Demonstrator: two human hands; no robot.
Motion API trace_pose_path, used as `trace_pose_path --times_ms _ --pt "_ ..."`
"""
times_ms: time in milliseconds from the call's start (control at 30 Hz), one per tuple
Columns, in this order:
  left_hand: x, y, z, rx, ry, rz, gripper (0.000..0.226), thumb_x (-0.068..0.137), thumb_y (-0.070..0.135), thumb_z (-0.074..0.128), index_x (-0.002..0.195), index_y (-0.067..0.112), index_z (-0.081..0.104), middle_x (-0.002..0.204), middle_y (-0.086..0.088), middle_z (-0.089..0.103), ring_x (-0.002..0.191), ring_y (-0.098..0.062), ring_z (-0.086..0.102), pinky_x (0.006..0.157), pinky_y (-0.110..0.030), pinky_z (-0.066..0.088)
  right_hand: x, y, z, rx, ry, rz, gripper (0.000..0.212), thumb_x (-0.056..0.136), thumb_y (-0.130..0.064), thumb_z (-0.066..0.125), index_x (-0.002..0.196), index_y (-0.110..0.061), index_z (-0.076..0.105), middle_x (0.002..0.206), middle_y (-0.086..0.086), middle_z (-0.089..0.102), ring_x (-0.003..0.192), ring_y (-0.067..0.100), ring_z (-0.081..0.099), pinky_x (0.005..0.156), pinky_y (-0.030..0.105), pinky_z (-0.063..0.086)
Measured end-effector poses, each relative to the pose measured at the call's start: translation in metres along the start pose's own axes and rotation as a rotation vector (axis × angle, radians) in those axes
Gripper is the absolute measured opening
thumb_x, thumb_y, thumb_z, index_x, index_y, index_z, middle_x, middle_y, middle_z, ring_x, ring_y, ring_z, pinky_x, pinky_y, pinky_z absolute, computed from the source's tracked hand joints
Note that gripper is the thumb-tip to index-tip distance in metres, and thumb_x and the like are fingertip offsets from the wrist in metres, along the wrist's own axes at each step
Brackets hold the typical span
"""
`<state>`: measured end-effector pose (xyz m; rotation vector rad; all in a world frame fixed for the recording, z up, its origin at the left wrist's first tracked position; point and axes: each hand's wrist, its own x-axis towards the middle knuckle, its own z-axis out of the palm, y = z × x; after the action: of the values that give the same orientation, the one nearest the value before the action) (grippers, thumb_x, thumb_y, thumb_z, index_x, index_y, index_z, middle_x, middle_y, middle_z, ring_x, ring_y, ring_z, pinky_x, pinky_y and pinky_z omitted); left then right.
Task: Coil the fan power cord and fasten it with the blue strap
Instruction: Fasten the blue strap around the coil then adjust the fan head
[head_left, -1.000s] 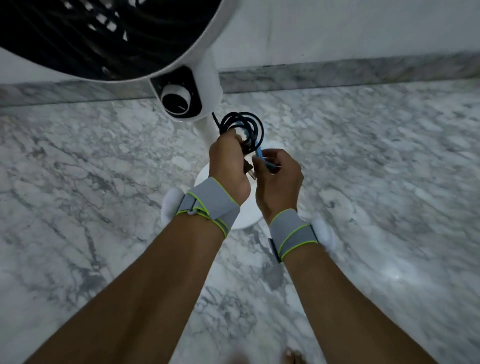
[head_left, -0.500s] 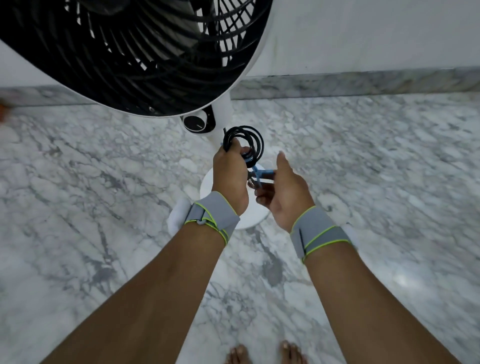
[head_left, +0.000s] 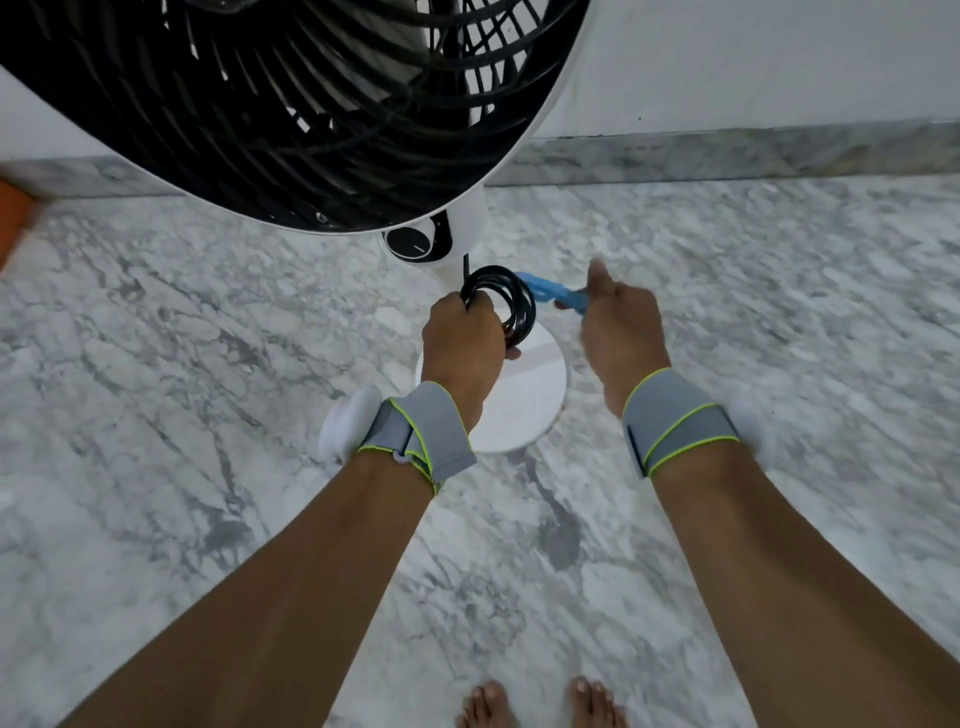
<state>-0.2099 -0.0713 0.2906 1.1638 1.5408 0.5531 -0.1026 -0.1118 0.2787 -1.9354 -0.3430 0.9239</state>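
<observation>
Over marble floor (head_left: 182, 364), below the fan's black grille (head_left: 291, 104), the left hand (head_left: 462, 343) grips the coiled black cord (head_left: 511, 301) above the white base (head_left: 540, 389), while the right hand (head_left: 618, 327) pinches the blue strap (head_left: 553, 293) stretched from it.

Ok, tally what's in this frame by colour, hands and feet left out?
Black: 1, coiled black power cord
Blue: 1, blue fastening strap
White and black: 1, white pedestal fan with black grille
Grey: 2, grey wristbands with green trim
Total: 5
</observation>
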Motion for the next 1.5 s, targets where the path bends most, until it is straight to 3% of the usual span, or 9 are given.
trace_pose_path --times_ms 133,333,567,800,967,1133,1300,1433,1500 --pt "0.003 0.004 -0.008 0.193 -0.032 0.018 0.026 0.098 0.020 0.035 0.111 0.006 0.051 0.115 -0.016 0.061 0.062 -0.021 0.061 0.028 -0.012 0.030 0.014 -0.011 -0.011 -0.076 0.059 -0.249 0.046 0.100 -0.041 0.037 0.083 -0.010 0.067 0.057 -0.004 0.047 0.056 0.013 0.045 0.057 0.027 0.031" --pt "0.000 0.005 -0.013 0.159 -0.066 0.016 0.022 0.096 0.026 0.039 0.082 0.016 0.052 0.089 -0.006 0.061 0.054 -0.017 0.061 0.040 -0.019 0.037 0.016 -0.016 -0.006 -0.123 -0.011 -0.426 0.049 0.100 -0.039 0.038 0.084 -0.006 0.071 0.054 -0.002 0.047 0.052 0.009 0.040 0.060 0.027 0.032" --pt "0.002 0.009 -0.016 0.018 -0.061 -0.042 0.031 0.087 0.036 0.043 0.061 0.020 0.042 0.059 -0.001 0.045 0.041 -0.022 0.051 0.048 -0.029 0.032 0.024 -0.009 -0.006 0.033 -0.128 -0.329 0.043 0.098 -0.040 0.043 0.070 -0.018 0.067 0.053 0.000 0.042 0.050 0.012 0.037 0.057 0.025 0.032" --pt "-0.003 0.010 -0.013 0.049 0.047 0.073 0.037 0.080 0.044 0.032 0.068 0.016 0.053 0.087 -0.027 0.058 0.090 -0.047 0.055 0.085 -0.053 0.050 0.036 -0.015 -0.006 -0.006 -0.122 -0.347 0.044 0.097 -0.042 0.044 0.062 -0.026 0.065 0.042 -0.011 0.047 0.047 0.005 0.043 0.059 0.027 0.036" --pt "0.005 -0.003 -0.009 0.097 0.122 0.137 0.044 0.088 0.033 0.051 0.049 0.019 0.036 0.036 0.011 0.041 0.039 -0.008 0.036 0.041 -0.017 0.032 0.043 -0.019 -0.002 -0.018 -0.140 -0.348 0.044 0.096 -0.042 0.046 0.061 -0.023 0.065 0.049 -0.004 0.046 0.051 0.012 0.042 0.060 0.030 0.036" --pt "0.005 -0.007 -0.008 0.034 0.075 0.110 0.013 0.080 0.025 0.065 0.078 0.016 0.055 0.064 0.002 0.054 0.057 -0.015 0.051 0.053 -0.023 0.045 0.048 -0.020 -0.002 -0.011 -0.167 -0.313 0.046 0.096 -0.042 0.046 0.060 -0.019 0.063 0.048 -0.003 0.045 0.046 0.010 0.041 0.054 0.024 0.034" --pt "-0.003 0.003 -0.009 -0.046 0.069 0.121 0.025 0.068 0.037 0.060 0.087 0.022 0.056 0.080 0.002 0.062 0.060 -0.002 0.057 0.052 -0.022 0.045 0.047 -0.018 -0.003 0.034 -0.198 -0.267 0.047 0.095 -0.044 0.048 0.058 -0.018 0.063 0.049 0.000 0.041 0.036 0.005 0.036 0.045 0.020 0.033" --pt "-0.006 0.012 -0.008 -0.159 0.065 0.033 0.022 0.066 0.042 0.044 0.061 0.023 0.053 0.058 -0.012 0.047 0.057 -0.029 0.042 0.057 -0.038 0.035 0.044 -0.015 0.000 0.057 -0.221 -0.270 0.046 0.095 -0.043 0.048 0.060 -0.018 0.064 0.048 0.001 0.041 0.035 0.004 0.036 0.044 0.018 0.033" --pt "-0.005 0.012 -0.007 -0.197 0.059 -0.042 0.042 0.069 0.062 0.044 0.054 0.026 0.057 0.046 0.005 0.047 0.047 -0.018 0.041 0.055 -0.033 0.033 0.041 -0.015 0.003 0.056 -0.246 -0.298 0.045 0.095 -0.042 0.049 0.062 -0.016 0.066 0.047 0.001 0.041 0.036 0.004 0.036 0.046 0.019 0.033"
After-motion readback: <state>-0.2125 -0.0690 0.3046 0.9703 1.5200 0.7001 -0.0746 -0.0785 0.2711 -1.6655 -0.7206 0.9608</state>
